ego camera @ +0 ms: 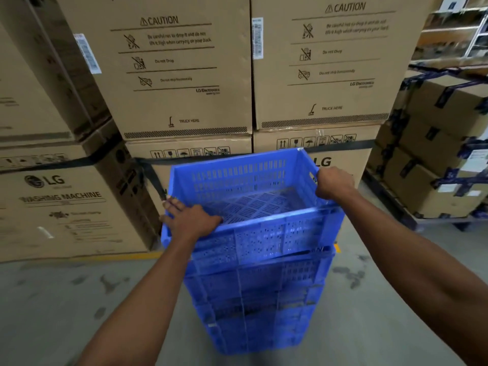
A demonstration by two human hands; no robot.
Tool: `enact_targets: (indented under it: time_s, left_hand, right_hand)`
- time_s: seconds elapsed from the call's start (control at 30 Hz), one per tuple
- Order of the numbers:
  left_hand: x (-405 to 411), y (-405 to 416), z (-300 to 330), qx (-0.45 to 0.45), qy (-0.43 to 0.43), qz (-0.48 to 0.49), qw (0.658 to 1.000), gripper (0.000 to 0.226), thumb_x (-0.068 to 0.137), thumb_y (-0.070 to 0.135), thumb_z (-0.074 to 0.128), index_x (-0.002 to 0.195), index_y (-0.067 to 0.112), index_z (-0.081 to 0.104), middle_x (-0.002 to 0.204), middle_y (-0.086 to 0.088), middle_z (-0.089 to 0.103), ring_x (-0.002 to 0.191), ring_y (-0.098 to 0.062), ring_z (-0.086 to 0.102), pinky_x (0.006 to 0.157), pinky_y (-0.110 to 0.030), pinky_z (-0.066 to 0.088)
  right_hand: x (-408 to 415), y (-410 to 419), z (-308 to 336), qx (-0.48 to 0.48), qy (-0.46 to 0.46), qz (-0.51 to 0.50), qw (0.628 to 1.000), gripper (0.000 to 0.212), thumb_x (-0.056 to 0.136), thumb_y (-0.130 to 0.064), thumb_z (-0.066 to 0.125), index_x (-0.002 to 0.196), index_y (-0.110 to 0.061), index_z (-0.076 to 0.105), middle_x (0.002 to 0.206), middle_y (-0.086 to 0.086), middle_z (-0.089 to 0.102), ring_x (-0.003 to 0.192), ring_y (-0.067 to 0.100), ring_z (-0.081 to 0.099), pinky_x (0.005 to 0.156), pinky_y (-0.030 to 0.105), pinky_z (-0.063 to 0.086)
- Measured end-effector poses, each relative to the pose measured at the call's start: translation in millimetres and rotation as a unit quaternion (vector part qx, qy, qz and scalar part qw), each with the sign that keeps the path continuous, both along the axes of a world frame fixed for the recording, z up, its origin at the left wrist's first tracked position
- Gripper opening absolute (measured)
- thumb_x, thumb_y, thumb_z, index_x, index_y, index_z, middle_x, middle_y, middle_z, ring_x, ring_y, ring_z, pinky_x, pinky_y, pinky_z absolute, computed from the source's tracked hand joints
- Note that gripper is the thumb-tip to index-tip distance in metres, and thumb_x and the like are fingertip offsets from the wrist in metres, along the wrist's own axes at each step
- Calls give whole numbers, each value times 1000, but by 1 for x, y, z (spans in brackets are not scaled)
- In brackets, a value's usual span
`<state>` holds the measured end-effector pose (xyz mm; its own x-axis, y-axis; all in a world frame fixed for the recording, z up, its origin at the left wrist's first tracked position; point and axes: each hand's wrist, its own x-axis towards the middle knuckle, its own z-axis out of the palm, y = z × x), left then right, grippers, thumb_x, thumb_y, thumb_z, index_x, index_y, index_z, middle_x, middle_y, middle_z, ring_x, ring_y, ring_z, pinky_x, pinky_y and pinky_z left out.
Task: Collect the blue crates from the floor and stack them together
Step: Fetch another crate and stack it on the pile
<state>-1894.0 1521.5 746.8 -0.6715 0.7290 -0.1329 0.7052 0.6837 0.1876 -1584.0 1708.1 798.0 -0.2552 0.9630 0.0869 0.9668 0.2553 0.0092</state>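
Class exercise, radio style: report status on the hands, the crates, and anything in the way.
Left hand and right hand gripping top blue crate rim. Crate sits on blue stack. Cardboard boxes close behind.

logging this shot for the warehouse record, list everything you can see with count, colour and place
top crate: one, blue, empty, on the stack at centre
crates below: blue, stacked on the floor; count unclear
big boxes: several, brown cardboard with LG print, stacked behind and left
taped boxes: several, brown with dark tape, on a low pallet at right
shelves: pale, far top right, blurred
floor: grey, stained
left hand: on the top crate's near left rim
right hand: grips its right rim
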Motion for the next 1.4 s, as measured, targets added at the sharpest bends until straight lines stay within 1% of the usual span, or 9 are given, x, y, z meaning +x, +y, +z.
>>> enact_targets:
  time_s: [0.13, 0.27, 0.5, 0.63, 0.77, 0.93, 1.1, 1.23, 1.4]
  left_hand:
    - [0, -3, -5, 9, 2, 20, 1000, 77, 75, 84, 58, 125, 26, 63, 166, -31, 0, 154, -49, -5, 115, -72, 10]
    - [-45, 3, -1, 78, 43, -14, 996, 76, 81, 80, 52, 125, 20, 67, 149, -19, 40, 142, -40, 32, 109, -65, 37]
    - [-14, 1, -11, 8, 37, 2, 999, 75, 79, 84, 52, 129, 29, 63, 167, -27, 6, 154, -45, 2, 116, -70, 15]
    - [-23, -28, -14, 27, 25, 9, 999, 75, 85, 80, 51, 139, 29, 58, 169, -25, -1, 156, -44, -2, 120, -66, 15]
    - [-20, -20, -5, 1, 28, -12, 1000, 83, 78, 85, 55, 132, 22, 63, 169, -26, 3, 156, -45, -1, 118, -71, 15]
    - [16, -18, -8, 6, 13, 5, 1000, 83, 79, 93, 38, 119, 27, 69, 164, -29, 21, 156, -45, -6, 115, -74, 1]
    - [-11, -18, -11, 163, 74, 38, 983, 63, 84, 71, 48, 110, 20, 74, 128, -16, 67, 150, -35, 28, 118, -70, 19]
    - [-26, -11, -8, 173, 67, 24, 982, 61, 83, 68, 48, 109, 19, 74, 120, -14, 72, 151, -32, 31, 116, -65, 31]
    - [-16, -20, -21, 223, 156, 5, 962, 52, 96, 58, 48, 112, 16, 74, 128, -10, 69, 147, -35, 36, 121, -63, 18]
  right_hand:
    - [-2, 2, 6, -13, -20, 19, 1000, 30, 81, -20, 64, 111, -15, 66, 90, 5, 59, 90, 32, 66, 80, 41, 59]
    - [-3, -24, -8, 5, -62, 45, 997, 24, 86, -24, 64, 108, -14, 63, 106, 9, 66, 97, 33, 67, 72, 38, 53]
    - [20, -12, -40, -38, 149, 1, 988, 64, 81, -28, 60, 144, -24, 47, 123, 9, 67, 106, 34, 65, 76, 40, 50]
    - [3, -27, -35, -18, 96, 56, 994, 49, 84, -43, 56, 121, -11, 61, 123, 14, 60, 101, 34, 63, 75, 40, 49]
    - [-2, -64, -54, -79, -1, 72, 994, 67, 86, -77, 30, 85, -22, 67, 115, 10, 68, 124, 28, 55, 113, 61, 21]
    - [9, -43, -56, -48, 21, 109, 993, 85, 84, -85, 10, 108, -33, 73, 142, 2, 57, 148, 20, 33, 115, 70, 7]
    - [-16, -52, -55, -80, -36, 118, 989, 92, 84, -83, 4, 111, -31, 75, 153, 6, 48, 156, 23, 9, 110, 78, -7]
    - [-23, -61, -54, -74, -30, 106, 991, 89, 84, -83, 3, 114, -39, 74, 155, 8, 45, 157, 25, 4, 108, 78, -7]
    - [-21, -70, -69, -11, 1, 103, 995, 86, 88, -76, 4, 108, -36, 77, 147, 8, 53, 156, 26, 7, 113, 74, -3]
